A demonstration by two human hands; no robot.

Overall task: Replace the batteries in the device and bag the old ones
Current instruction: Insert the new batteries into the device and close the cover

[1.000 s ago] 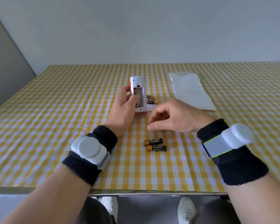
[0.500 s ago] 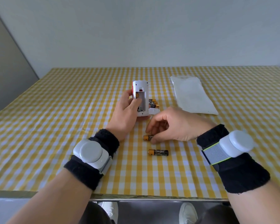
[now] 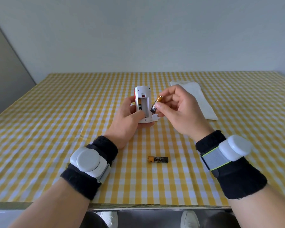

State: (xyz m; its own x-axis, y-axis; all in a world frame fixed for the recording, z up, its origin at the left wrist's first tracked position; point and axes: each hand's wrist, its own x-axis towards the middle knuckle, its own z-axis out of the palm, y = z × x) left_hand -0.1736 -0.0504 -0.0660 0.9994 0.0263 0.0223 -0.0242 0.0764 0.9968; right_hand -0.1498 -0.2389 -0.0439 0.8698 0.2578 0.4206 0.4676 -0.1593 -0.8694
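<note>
Above mid-counter, device [image 3: 142,105] upright in left hand [image 3: 128,121], back toward camera, battery bay open; one battery in left slot [image 3: 139,106], right slot bare. Left fingers [image 3: 128,102] wrapped around left edge of device, thumb pressed on lower part of bay, palm under base. Just right of device, loose battery [image 3: 156,104] pinched between thumb and fingers [image 3: 164,92] of right hand [image 3: 178,111], tilted, copper end up, black end down, close to device but apart from it. Spare battery [image 3: 158,159] flat on counter [image 3: 56,122] between wrists, near front edge, copper end left. White bag [image 3: 202,102] flat on counter behind right hand, partly hidden by it. Small white piece [image 3: 155,117] on counter between device base and right hand, mostly covered. Yellow-and-white check cloth over counter. Black wristbands with white pods on both wrists [image 3: 89,162].
</note>
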